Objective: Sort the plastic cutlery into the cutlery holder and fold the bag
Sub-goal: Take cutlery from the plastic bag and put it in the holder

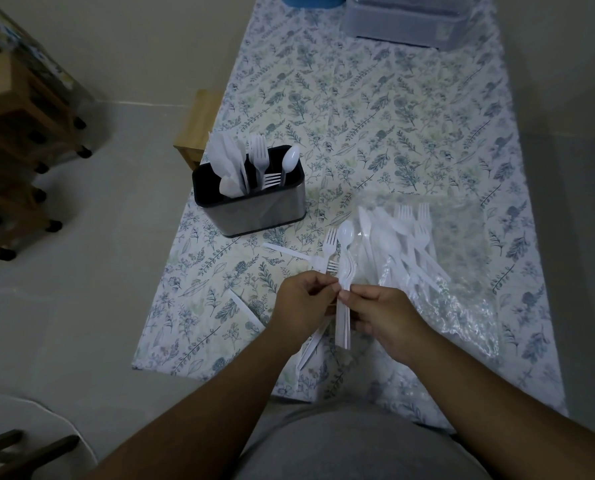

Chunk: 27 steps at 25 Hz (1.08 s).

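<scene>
My right hand [379, 317] grips a bundle of white plastic spoons [345, 237] by their handles, bowls pointing away from me. My left hand [304, 299] pinches the same bundle at its left side, near a small fork head [331, 266]. The black-and-steel cutlery holder [254, 213] stands at the table's left edge with knives, forks and a spoon upright in separate compartments. The clear plastic bag [458, 296] lies to the right, with a pile of loose forks, spoons and knives [403, 244] on it. A few loose white pieces [247, 311] lie under and left of my hands.
A floral tablecloth [375, 109] covers the table. A translucent lidded box [407, 22] and a blue object [310, 0] stand at the far end. A wooden stool [195, 129] sits beside the table's left edge, and a wheeled wooden cart [15, 150] stands at far left.
</scene>
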Each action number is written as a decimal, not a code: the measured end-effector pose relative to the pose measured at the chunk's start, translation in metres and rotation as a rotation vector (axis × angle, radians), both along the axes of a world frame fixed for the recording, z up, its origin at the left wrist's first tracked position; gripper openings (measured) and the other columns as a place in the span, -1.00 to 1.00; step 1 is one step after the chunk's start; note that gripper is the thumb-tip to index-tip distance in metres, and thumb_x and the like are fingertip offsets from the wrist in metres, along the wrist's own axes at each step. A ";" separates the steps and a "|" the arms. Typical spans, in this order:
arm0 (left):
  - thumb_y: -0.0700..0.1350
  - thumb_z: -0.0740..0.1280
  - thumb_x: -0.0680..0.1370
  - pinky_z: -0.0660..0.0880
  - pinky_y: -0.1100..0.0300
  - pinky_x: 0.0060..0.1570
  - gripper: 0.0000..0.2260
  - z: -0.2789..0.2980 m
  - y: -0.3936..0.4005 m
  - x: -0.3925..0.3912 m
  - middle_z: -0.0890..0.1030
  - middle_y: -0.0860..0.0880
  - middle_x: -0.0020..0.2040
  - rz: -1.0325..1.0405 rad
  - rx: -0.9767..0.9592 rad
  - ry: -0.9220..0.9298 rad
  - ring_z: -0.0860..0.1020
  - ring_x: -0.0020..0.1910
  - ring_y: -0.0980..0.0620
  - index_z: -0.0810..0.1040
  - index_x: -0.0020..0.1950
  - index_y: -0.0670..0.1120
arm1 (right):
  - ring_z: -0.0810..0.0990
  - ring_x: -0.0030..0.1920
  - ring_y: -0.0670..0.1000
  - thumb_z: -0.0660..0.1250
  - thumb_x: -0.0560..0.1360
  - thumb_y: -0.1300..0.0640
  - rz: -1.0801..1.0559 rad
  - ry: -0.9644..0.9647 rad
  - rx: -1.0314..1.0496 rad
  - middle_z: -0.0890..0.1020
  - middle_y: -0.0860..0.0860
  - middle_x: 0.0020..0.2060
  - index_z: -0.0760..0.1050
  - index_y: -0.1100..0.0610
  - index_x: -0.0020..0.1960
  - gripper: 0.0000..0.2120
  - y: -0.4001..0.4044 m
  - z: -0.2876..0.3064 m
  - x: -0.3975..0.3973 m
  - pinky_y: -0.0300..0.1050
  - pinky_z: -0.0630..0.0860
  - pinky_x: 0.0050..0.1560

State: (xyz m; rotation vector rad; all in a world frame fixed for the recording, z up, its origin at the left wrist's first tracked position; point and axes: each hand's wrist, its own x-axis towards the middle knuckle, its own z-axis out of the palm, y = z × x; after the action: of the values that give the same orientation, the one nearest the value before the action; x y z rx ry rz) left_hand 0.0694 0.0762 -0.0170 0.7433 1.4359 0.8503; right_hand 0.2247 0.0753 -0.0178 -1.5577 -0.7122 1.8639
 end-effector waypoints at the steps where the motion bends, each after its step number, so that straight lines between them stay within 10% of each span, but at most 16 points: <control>1: -0.33 0.40 0.55 0.65 0.19 -0.16 -0.93 0.000 -0.001 0.000 0.72 -0.16 -0.14 -0.015 0.004 -0.001 0.71 -0.19 0.01 0.68 -0.02 -0.24 | 0.75 -0.03 0.14 0.45 0.51 0.26 -0.020 0.044 -0.030 0.76 0.17 -0.06 0.69 0.22 0.05 -0.87 0.000 0.002 0.001 0.05 0.69 0.02; 6: -0.29 0.34 0.54 0.65 0.11 -0.01 -0.81 -0.006 -0.003 -0.004 0.72 -0.08 -0.07 -0.119 -0.005 0.169 0.69 -0.06 -0.03 0.72 0.01 -0.11 | 0.76 -0.14 0.14 0.47 0.48 0.30 -0.032 -0.050 -0.045 0.75 0.20 -0.16 0.69 0.30 -0.01 -0.90 0.000 0.004 -0.003 -0.07 0.66 -0.19; 15: -0.15 0.45 0.49 0.47 0.15 -0.36 -0.81 -0.004 0.019 0.002 0.55 0.00 -0.22 -0.231 0.130 0.738 0.53 -0.29 0.01 0.43 -0.07 -0.06 | 0.76 -0.16 0.10 0.48 0.48 0.24 0.000 -0.179 0.002 0.76 0.15 -0.17 0.72 0.22 -0.07 -0.94 -0.004 0.006 -0.002 -0.06 0.70 -0.13; 20: -0.18 0.48 0.46 0.50 0.36 -0.44 -0.75 0.003 0.011 -0.010 0.63 -0.01 -0.20 -0.130 0.022 0.538 0.56 -0.36 0.13 0.53 0.10 -0.04 | 0.75 -0.12 0.08 0.46 0.51 0.22 -0.058 -0.217 0.022 0.77 0.08 -0.14 0.71 0.18 0.05 -0.86 0.000 0.000 0.002 -0.05 0.68 -0.10; 27: -0.30 0.44 0.52 0.65 -0.07 0.05 -0.63 0.005 -0.011 -0.010 0.69 -0.20 -0.04 -0.144 -0.004 0.029 0.68 -0.07 -0.13 0.64 0.25 0.06 | 0.76 -0.04 0.07 0.41 0.55 0.19 -0.021 -0.144 0.082 0.77 0.06 -0.09 0.69 0.13 0.11 -0.84 0.008 -0.002 -0.011 0.09 0.66 0.11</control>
State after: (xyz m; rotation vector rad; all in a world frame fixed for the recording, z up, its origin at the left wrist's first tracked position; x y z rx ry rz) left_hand 0.0599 0.0655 -0.0120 0.8487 1.3907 0.7283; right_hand 0.2136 0.0837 -0.0196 -1.6520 -0.8229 1.6989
